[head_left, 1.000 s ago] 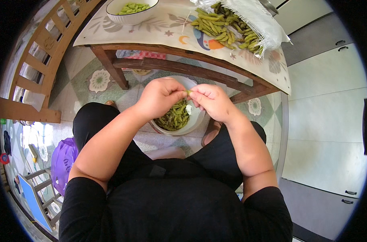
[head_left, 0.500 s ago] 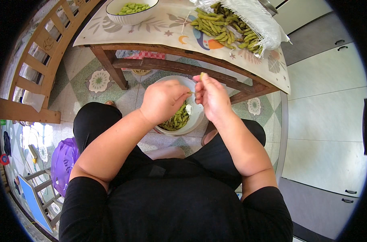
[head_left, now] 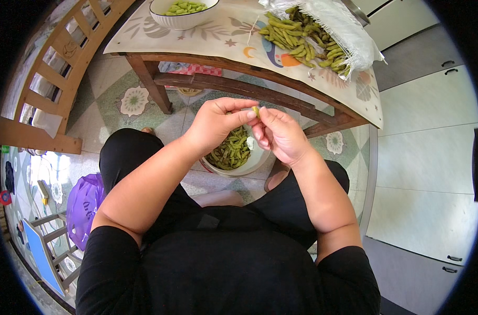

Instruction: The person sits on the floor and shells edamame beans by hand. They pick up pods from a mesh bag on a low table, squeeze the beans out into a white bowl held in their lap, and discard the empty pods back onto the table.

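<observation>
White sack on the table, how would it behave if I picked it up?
The white sack would likely be floppy, since its fabric sags and creases. Its ragged edge may shed or snag threads, given the loose fringe. Lifting it could well drag or scatter pods, as many lie loose against it.

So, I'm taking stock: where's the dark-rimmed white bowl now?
In the head view, the white bowl stands at upper left on the table, left of the piled pods.

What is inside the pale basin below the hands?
Green pods lie in the basin, a white scrap at their right edge. The pods hide the bottom beneath them; the left hand and right hand block part of its far side.
</observation>
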A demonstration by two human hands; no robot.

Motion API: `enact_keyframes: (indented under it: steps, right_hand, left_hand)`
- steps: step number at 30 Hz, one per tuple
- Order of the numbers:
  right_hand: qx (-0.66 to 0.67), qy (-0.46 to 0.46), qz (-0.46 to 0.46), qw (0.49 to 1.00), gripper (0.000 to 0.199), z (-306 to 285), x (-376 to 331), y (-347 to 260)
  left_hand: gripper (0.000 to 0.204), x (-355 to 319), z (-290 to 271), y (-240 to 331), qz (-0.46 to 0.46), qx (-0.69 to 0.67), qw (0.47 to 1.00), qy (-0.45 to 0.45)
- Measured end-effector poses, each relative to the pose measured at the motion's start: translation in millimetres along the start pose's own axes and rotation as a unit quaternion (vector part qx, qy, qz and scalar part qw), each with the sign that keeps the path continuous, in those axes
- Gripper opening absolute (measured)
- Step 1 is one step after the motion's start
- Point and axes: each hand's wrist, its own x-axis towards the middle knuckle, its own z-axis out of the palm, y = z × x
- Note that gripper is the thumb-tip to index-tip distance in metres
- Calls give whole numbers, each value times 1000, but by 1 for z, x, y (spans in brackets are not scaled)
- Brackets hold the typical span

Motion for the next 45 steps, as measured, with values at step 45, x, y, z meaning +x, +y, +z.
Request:
enact_keyframes:
  steps: [45]
  right_hand:
    - [-321, 24, -131, 938, 22, 6, -1, 7]
  left_hand:
    - [13, -6, 3, -5, -202, -374, 905, -20]
